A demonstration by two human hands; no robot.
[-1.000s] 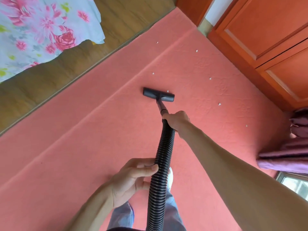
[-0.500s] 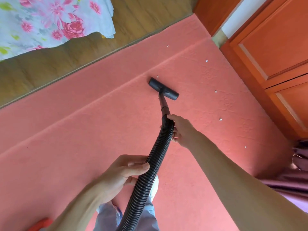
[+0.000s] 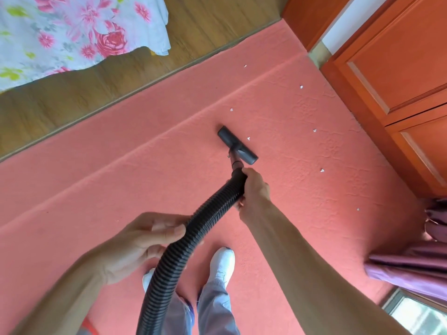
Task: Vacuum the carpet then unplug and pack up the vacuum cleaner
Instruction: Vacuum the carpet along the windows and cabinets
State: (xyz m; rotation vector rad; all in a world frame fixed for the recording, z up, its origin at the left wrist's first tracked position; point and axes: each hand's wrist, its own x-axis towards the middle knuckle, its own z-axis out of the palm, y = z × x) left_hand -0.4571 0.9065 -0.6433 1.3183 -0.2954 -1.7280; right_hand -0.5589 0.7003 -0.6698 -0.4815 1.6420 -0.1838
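A black ribbed vacuum hose (image 3: pixel 188 240) runs from the bottom of the view up to a black floor nozzle (image 3: pixel 237 145) lying on the salmon-pink carpet (image 3: pixel 121 184). My right hand (image 3: pixel 254 187) grips the hose's upper end just behind the nozzle's short tube. My left hand (image 3: pixel 142 240) holds the hose lower down, fingers curled round it. Several small white scraps (image 3: pixel 314 130) lie scattered on the carpet beyond and to the right of the nozzle; one scrap (image 3: pixel 248 138) sits right beside the nozzle. The vacuum's body is out of view.
A wooden floor strip (image 3: pixel 96 88) borders the carpet at upper left, under a floral bedsheet (image 3: pixel 72 32). Orange wooden cabinet doors (image 3: pixel 399 68) stand at the right. A purple curtain (image 3: pixel 416 262) hangs at lower right. My white shoes (image 3: pixel 223 262) stand below the hose.
The nozzle has swung clockwise and moved right, toward the white scraps. Both hands followed with the hose, and the view shifted so my feet show.
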